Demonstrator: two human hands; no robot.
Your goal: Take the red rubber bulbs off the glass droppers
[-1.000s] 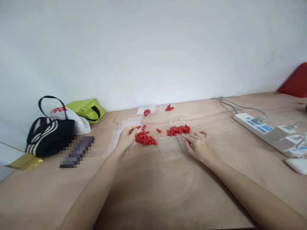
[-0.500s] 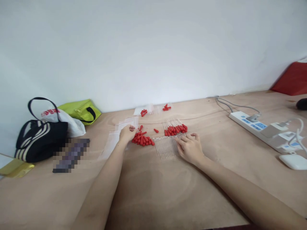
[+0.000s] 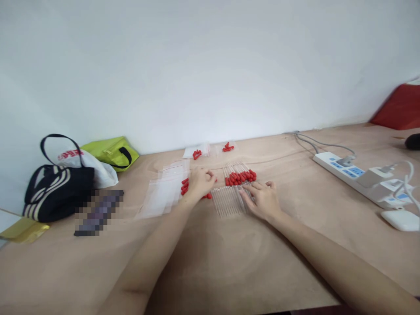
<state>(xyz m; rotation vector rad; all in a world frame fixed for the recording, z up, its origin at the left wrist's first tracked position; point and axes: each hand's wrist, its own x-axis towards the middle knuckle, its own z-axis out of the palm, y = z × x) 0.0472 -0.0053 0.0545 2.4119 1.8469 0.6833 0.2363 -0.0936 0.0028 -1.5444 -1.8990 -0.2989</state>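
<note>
My left hand (image 3: pixel 201 183) is over a pile of red rubber bulbs (image 3: pixel 185 187) and hides most of it. Its fingers are curled into a pinch, and a bit of red shows at the fingertips. My right hand (image 3: pixel 262 200) is at the right end of a row of thin clear glass tubes (image 3: pixel 227 202) lying side by side. Its thumb and index finger come together at a tube's upper end; the tube is mostly hidden. Just beyond lie droppers with red bulbs (image 3: pixel 241 178) on their near ends, tips pointing to the wall.
Clear zip bags (image 3: pixel 160 192) lie flat on the left. Farther back, two small groups of red bulbs (image 3: pixel 197 154) rest on bags. A power strip (image 3: pixel 348 170) with plugs stands right, a white case (image 3: pixel 400 220) nearer. Black (image 3: pixel 59 192) and lime-green bags (image 3: pixel 111 151) stand left.
My left hand has moved right, from the left edge of the bulb pile to over it, towards the tubes. My right hand stays by the tubes, its fingers shifting slightly. The view has turned a little.
</note>
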